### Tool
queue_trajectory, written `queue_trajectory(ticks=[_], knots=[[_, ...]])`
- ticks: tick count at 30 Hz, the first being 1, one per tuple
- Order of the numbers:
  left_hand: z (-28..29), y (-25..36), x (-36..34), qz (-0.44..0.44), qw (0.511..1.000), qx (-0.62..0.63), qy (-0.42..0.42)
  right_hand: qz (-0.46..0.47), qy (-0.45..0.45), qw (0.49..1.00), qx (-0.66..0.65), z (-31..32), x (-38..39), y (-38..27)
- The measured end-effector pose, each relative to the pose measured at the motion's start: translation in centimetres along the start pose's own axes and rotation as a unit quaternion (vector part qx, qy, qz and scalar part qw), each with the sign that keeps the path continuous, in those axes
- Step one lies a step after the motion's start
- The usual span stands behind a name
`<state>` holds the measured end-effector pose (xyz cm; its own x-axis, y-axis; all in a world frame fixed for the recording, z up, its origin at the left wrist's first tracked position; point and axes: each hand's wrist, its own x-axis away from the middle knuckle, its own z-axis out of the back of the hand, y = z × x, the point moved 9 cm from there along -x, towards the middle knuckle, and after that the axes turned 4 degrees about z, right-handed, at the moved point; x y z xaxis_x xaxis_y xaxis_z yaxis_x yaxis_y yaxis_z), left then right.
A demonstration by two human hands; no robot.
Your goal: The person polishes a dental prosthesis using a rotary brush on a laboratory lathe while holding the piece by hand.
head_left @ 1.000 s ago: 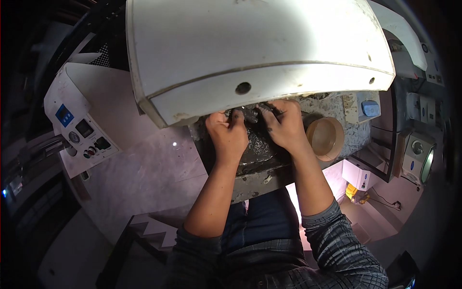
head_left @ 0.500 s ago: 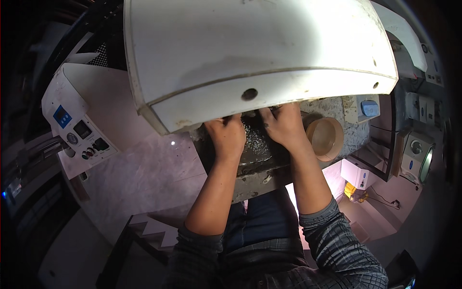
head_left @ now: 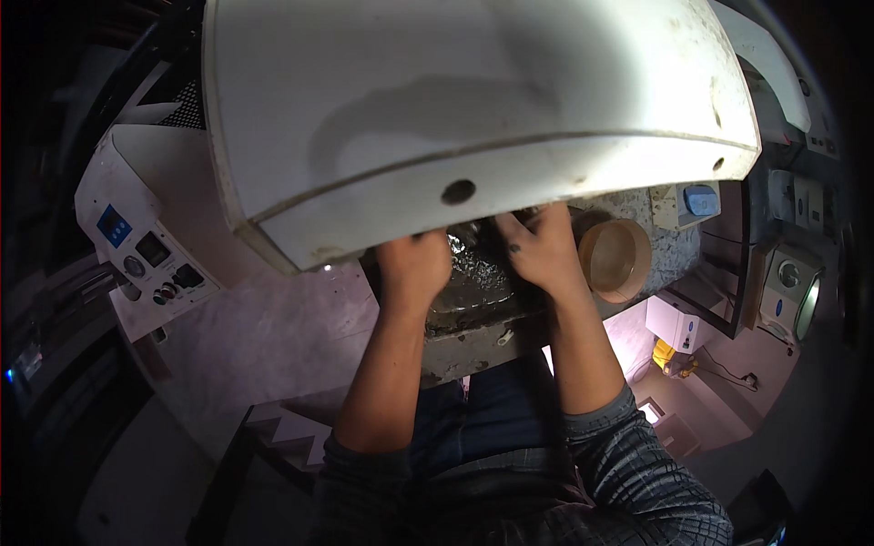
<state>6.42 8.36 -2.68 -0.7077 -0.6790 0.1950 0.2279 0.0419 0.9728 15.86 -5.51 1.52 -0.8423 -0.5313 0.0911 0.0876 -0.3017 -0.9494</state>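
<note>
Two bare hands reach side by side under the lip of a white cover, above a dark, wet tray set into the bench. Whatever lies between the fingertips is hidden by the cover, so its shape, weight and stiffness cannot be told. Water glints and ripples between the hands, so anything handled here is likely slick, and a firm hold on its edges with the thumbs close in seems safer than a loose one. The tray itself looks rigid and probably stays put; its near rim, toward the body, is the part most open to a grip. The left hand is at the tray's left side, back upward, its fingers curled out of sight under the lip; whether they pinch anything cannot be told. The right hand angles inward, thumb side toward the tray and darkly smudged, its fingertips likewise covered, so its grip cannot be told either. Both forearms rise from the lower edge, wrists nearly straight, sleeves pushed back. Just beside the right hand stands a round tan bowl, probably light and easiest taken by its rim.
</note>
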Motion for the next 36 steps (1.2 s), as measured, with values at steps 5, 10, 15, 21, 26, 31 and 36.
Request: queue_trajectory(ticks=[5, 10, 15, 21, 26, 31, 36], knots=[[0.7, 0.9, -1.1, -0.037, 0.982, -0.184, -0.024, 0.015, 0.017, 0.999, 0.024, -0.5, 0.5, -1.0], [0.5, 1.8, -1.7, -0.092, 0.984, -0.144, -0.050, -0.043, 0.057, 0.992, -0.101, -2.1, 1.4, 0.5], [0.8, 1.5, -0.3, -0.073, 0.987, -0.143, -0.025, -0.033, 0.115, 0.985, -0.126, -2.2, 2.4, 1.2], [0.8, -0.3, 1.4, -0.020, 0.996, 0.049, 0.067, -0.084, 0.138, 0.972, -0.172, -2.4, 2.8, 2.7], [1.0, -0.8, -0.6, -0.014, 0.998, -0.051, 0.037, -0.091, 0.138, 0.973, -0.162, -2.5, 2.0, 2.2], [0.9, -1.8, -2.0, 0.054, 0.998, 0.019, -0.034, -0.101, 0.162, 0.965, -0.181, -2.6, 2.6, 2.2], [1.5, -2.8, -2.0, 0.117, 0.992, 0.049, -0.010, -0.096, 0.171, 0.965, -0.172, -2.4, 2.7, 1.7]])
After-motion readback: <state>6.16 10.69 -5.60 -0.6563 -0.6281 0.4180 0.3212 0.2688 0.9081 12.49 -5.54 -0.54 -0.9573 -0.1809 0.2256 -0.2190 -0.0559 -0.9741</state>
